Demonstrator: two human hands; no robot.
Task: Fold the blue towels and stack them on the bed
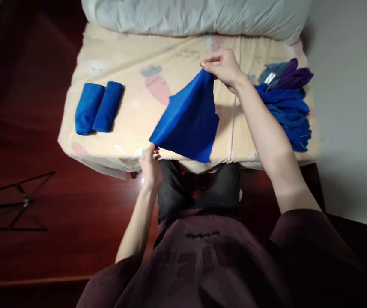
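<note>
A shiny dark red floor [83,239] lies under everything. On it stands a bed [132,55] with a yellow sheet. Counting the clock from the middle of the bed, a pale wall [353,128] is at 3 o'clock, past the bed's edge. A big puffy white quilt [196,17] lies at 12 o'clock. At 6 o'clock are the person's dark shirt [202,252] and dark pants [173,188]. A thin black stand [25,203] is on the floor at 8 o'clock.

On the bed at 3 o'clock is a messy cloth pile [289,107], mostly blue, with gray and purple bits at its top. The blue cloth [189,117] is lifted up by two corners over the middle of the bed and reaches toward 6 o'clock. It is tilted and a bit floppy. At 9 o'clock lie a wide folded cloth [88,109] and a thin folded cloth [108,107], both blue, side by side and touching.

The right hand [223,68], between 1 and 2 o'clock, pinches the cloth's top corner. The left hand [151,167], at 7 o'clock, pinches its low corner, just past the bed's near edge. A little white tag [270,78] sits on the pile.
</note>
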